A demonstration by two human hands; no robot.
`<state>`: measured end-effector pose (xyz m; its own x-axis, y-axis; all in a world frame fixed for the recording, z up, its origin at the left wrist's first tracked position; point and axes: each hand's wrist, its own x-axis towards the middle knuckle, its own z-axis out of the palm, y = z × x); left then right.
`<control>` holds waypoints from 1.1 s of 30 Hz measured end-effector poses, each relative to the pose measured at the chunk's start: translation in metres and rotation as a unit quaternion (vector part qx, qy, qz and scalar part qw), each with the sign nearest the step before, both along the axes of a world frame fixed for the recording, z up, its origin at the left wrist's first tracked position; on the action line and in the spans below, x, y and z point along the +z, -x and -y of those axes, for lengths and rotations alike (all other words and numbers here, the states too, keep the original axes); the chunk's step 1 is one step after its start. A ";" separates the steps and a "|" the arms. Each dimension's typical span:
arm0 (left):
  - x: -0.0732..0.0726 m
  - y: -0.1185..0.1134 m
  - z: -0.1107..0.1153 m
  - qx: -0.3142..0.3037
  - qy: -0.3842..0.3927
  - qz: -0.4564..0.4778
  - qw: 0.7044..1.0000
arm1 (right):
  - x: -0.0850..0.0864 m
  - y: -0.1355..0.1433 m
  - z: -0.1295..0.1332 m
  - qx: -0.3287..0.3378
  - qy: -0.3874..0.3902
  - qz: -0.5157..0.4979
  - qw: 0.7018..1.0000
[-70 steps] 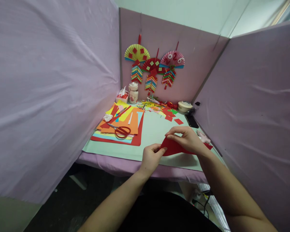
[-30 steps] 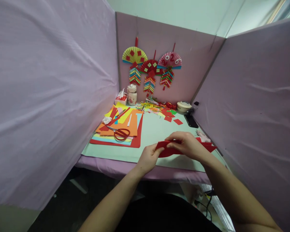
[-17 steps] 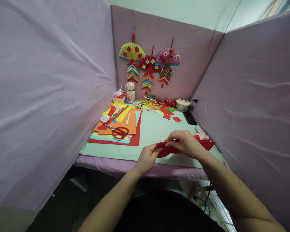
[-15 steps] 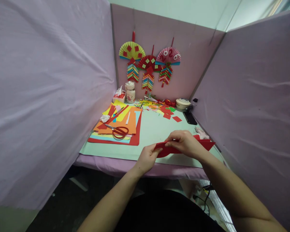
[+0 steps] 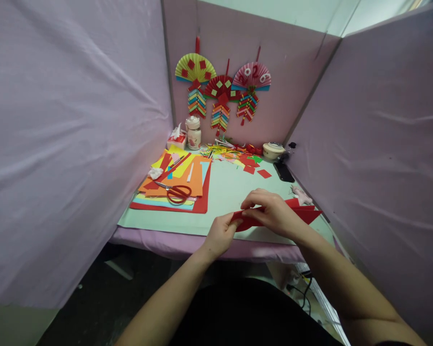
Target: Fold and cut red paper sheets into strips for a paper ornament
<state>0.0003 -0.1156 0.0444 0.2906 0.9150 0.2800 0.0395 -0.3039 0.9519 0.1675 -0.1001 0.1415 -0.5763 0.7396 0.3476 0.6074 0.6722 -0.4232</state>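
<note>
Red paper [image 5: 308,215], folded and long, stretches from between my hands to the right side of the table. My left hand [image 5: 220,236] pinches its left end between thumb and fingers. Just right of that, my right hand [image 5: 265,210] has its fingertips on the upper edge of the paper, bent over it. Part of the paper lies hidden behind my right hand and forearm. Red-handled scissors [image 5: 178,193] rest on a stack of coloured sheets [image 5: 197,179] to the left.
Behind are a jar [image 5: 193,134], a tissue box [image 5: 176,139], paper strips [image 5: 223,151], red squares [image 5: 264,173], a lidded bowl [image 5: 273,151] and a phone [image 5: 284,171]. A small pink item [image 5: 301,194] lies right. Three paper fans [image 5: 251,77] hang on the back panel.
My right hand has shifted slightly left along the red paper, its fingers lifted a little more. My left hand keeps its pinch. The camera view has moved slightly.
</note>
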 end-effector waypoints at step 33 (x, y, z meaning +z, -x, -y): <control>-0.005 -0.004 0.000 0.003 0.011 0.007 1.000 | -0.007 0.001 -0.003 0.003 0.021 0.021 1.000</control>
